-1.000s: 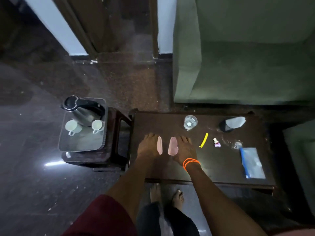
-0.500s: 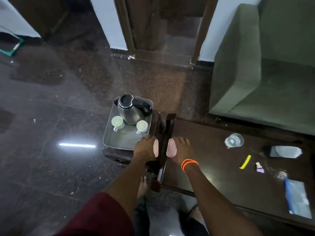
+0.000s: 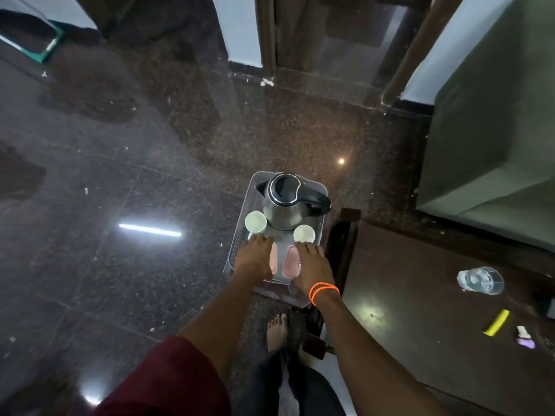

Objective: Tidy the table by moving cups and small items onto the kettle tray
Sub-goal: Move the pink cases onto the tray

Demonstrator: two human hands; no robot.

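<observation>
Now both hands (image 3: pixel 255 258) hold pink packets (image 3: pixel 290 261) (over tray (image 3: pixel 237 250)).

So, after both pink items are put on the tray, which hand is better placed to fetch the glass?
Probably the right hand: the glass lies on the table on its side, while the left hand is farther away.

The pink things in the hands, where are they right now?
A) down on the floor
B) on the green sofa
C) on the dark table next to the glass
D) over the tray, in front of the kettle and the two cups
D: each hand, left and right, holds a pink thing over the tray, just in front of the kettle and the two cups.
</observation>
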